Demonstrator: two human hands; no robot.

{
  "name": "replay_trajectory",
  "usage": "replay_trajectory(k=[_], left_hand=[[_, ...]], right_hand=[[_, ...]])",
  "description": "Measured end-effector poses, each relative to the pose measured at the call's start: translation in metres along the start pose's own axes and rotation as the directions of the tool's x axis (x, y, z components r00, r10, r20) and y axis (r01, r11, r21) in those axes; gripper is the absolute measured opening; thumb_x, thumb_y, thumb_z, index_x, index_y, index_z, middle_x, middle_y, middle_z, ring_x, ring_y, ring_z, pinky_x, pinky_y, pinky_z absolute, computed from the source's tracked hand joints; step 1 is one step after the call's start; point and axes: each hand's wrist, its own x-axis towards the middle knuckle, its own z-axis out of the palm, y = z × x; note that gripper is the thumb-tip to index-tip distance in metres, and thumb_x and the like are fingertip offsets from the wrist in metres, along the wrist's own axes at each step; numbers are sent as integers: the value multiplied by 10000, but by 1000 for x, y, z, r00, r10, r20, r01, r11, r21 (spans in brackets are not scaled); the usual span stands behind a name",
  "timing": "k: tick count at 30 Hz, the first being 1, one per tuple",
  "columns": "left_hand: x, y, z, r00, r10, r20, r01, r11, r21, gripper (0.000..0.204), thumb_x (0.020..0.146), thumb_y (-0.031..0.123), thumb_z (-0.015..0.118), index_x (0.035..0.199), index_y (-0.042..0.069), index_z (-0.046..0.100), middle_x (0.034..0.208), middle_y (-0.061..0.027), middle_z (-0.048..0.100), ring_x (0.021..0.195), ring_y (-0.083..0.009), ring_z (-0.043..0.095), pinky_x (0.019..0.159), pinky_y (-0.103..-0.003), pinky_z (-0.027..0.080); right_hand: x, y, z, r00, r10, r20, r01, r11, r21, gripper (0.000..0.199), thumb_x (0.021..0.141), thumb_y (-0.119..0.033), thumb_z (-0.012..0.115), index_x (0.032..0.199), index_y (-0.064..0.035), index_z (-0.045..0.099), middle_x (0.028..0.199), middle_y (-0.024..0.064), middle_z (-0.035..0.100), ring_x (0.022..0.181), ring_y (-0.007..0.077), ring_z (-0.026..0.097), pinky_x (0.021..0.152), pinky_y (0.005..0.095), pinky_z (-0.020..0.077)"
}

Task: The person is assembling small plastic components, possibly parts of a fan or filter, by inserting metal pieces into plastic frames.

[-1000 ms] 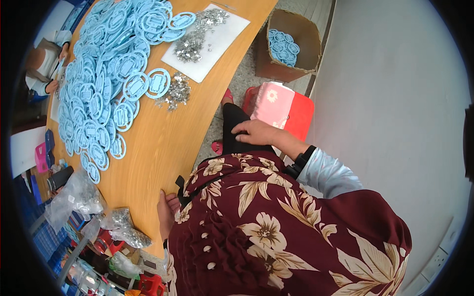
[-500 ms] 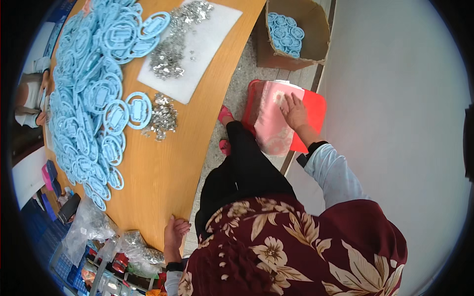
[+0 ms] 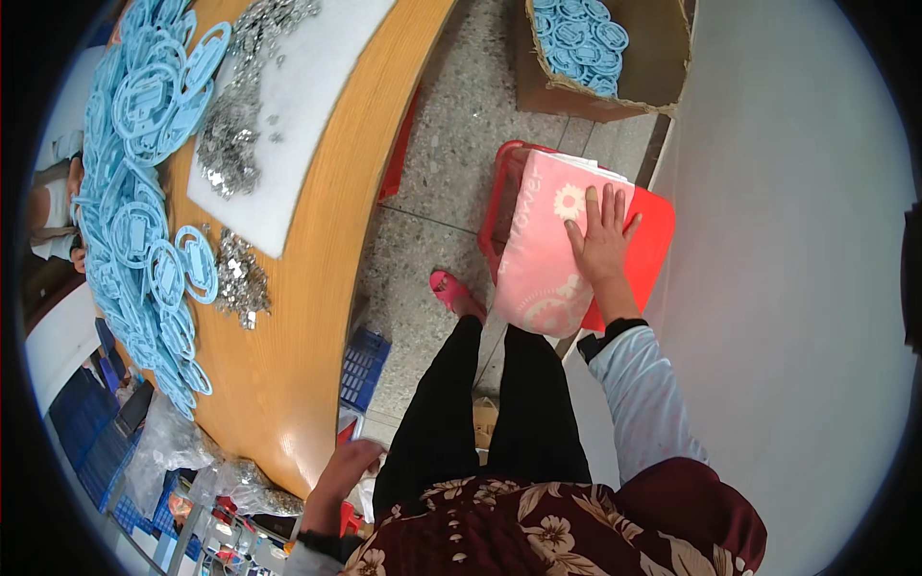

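Note:
My right hand (image 3: 606,252) lies flat with fingers spread on a pink fabric cover (image 3: 545,226) with pale flower prints. The cover is draped over a red plastic seat (image 3: 656,240), and white layers show at its far edge. Beside the table's near edge, my left hand (image 3: 351,467) hangs close to my left thigh. Its fingers are curled under and mostly hidden, and no held object shows.
Light-blue oval plastic pieces (image 3: 136,226) are heaped on the wooden table (image 3: 279,374), by silvery bits (image 3: 240,274) and a white foam sheet (image 3: 303,125). A cardboard box (image 3: 567,101) holds similar blue pieces. A blue crate (image 3: 366,369) sits under the table. Another person's hand (image 3: 77,252) is across the table.
My view has shifted right and I stand closer to the seat, legs now apart. My right hand has flattened onto the pink cover. My left hand has come off the table edge.

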Motion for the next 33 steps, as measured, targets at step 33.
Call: replay_trajectory(k=[33], left_hand=[[789, 411, 47, 687, 698, -205, -148, 411, 900, 388, 831, 231, 665, 1200, 115, 631, 1102, -151, 702, 1054, -319, 660, 933, -377, 503]], right_hand=[[-23, 41, 10, 988, -140, 72, 124, 973, 195, 607, 912, -734, 372, 1310, -308, 540, 1475, 116, 389, 1436, 410, 220, 1112, 739, 41]])
